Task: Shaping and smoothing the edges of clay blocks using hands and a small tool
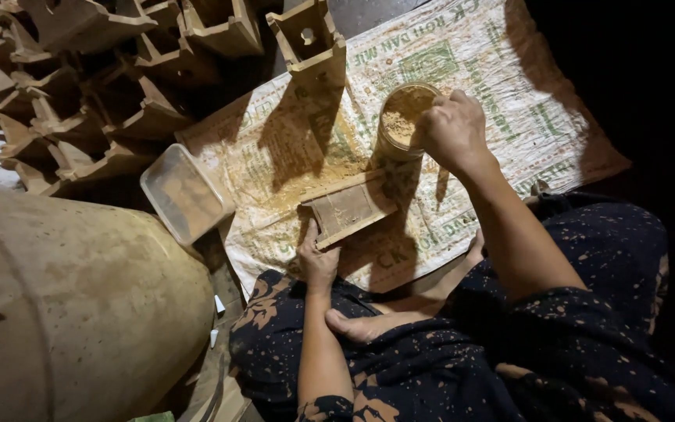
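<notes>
Head view: my left hand clamps the wooden mould; at two o'clock, my right hand, fingers bunched, wrist bent, dips into the powder jar.

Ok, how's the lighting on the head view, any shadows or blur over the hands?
Head view: hard light from above; the right hand at the powder jar is sharp, with dark shadows across the woven sack. The left hand on the wooden mould is dimmer, and the right edge is black.

Matt wooden mould — woven-plastic sack
</notes>
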